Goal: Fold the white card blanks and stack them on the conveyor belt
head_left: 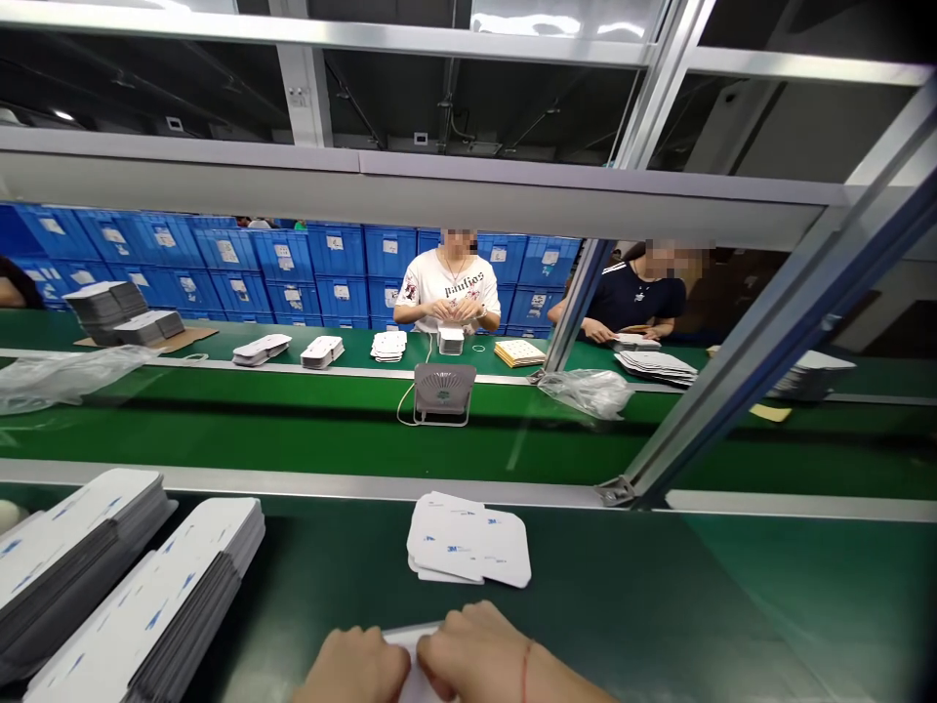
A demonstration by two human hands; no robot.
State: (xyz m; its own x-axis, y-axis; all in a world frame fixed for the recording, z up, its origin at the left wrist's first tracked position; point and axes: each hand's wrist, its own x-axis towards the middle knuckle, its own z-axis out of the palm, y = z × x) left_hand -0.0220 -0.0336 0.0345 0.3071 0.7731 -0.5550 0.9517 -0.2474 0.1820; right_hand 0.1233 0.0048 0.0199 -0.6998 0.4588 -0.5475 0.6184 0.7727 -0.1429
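At the bottom centre, my left hand (357, 666) and my right hand (479, 652) lie side by side with fingers curled in. Both are closed on a white sheet (410, 635), which shows only in the gap between them; most of it is hidden by the hands. Just beyond sits a small overlapping pile of white adhesive pads (468, 539) with rounded corners and blue 3M print. To the left lie two long stacks of grey pads with white printed backing, the nearer stack (176, 586) and the farther stack (80, 537).
A metal post (732, 361) rises at right from the table's far rail (366, 488). Past it runs a green belt (256, 430); a small fan (444, 392) stands at its far edge. Two people work opposite, among more pad stacks and plastic bags (590, 392). Blue crates line the back.
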